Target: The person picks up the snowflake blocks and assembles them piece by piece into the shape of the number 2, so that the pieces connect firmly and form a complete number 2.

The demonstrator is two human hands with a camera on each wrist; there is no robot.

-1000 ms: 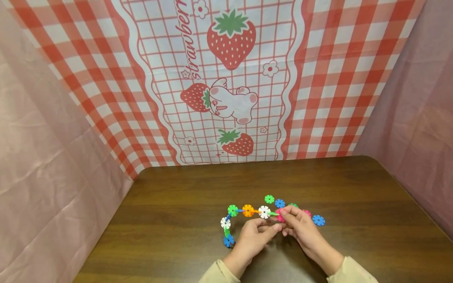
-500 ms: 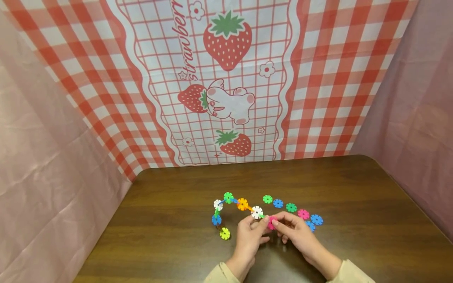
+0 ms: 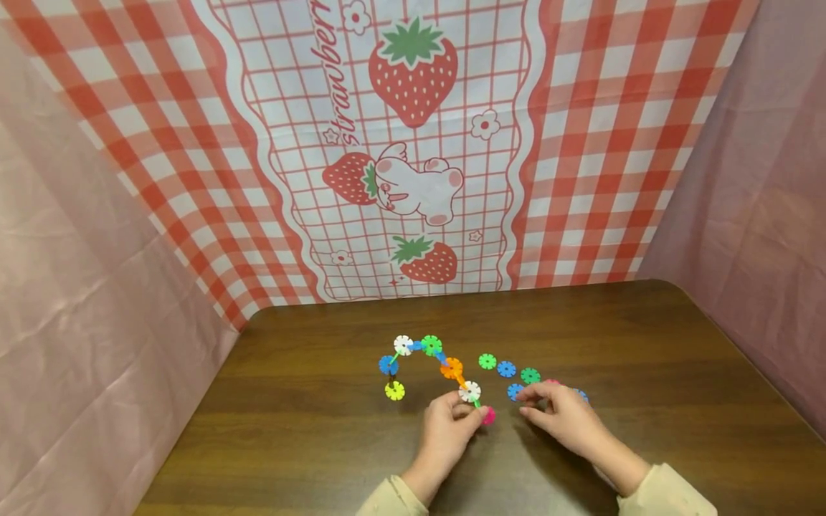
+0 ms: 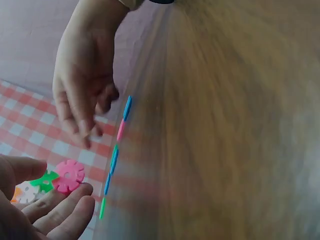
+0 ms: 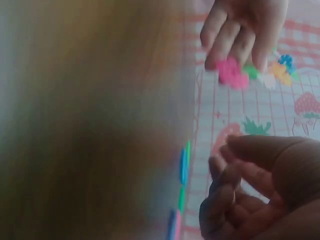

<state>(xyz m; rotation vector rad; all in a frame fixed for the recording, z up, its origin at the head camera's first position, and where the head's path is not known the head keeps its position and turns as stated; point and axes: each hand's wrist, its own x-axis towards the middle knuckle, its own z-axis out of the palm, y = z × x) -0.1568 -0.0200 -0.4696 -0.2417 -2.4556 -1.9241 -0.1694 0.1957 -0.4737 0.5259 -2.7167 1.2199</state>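
Observation:
A curved chain of notched plastic snowflake discs (image 3: 452, 368) arches out from my left hand (image 3: 445, 433), in yellow, blue, white, green and orange. That hand pinches the chain between thumb and fingers near its end, where a green disc (image 4: 44, 180) slots into a pink disc (image 4: 68, 176). My right hand (image 3: 568, 419) is apart from the chain, to its right. Its fingers are loosely bent with nothing between them, as the right wrist view shows. Close by its fingertips lies a loose blue disc (image 3: 514, 392).
Loose discs lie in a slanting row on the brown table (image 3: 290, 444): a light green disc (image 3: 487, 361), a blue disc (image 3: 506, 369), a darker green disc (image 3: 530, 375), and others partly behind the right hand. A strawberry-printed checked cloth (image 3: 413, 179) hangs behind the table.
The right hand has let go of the pink disc and moved right toward the loose discs. Left hand keeps the chain, whose far end has swung up and away, the yellow disc coming into view.

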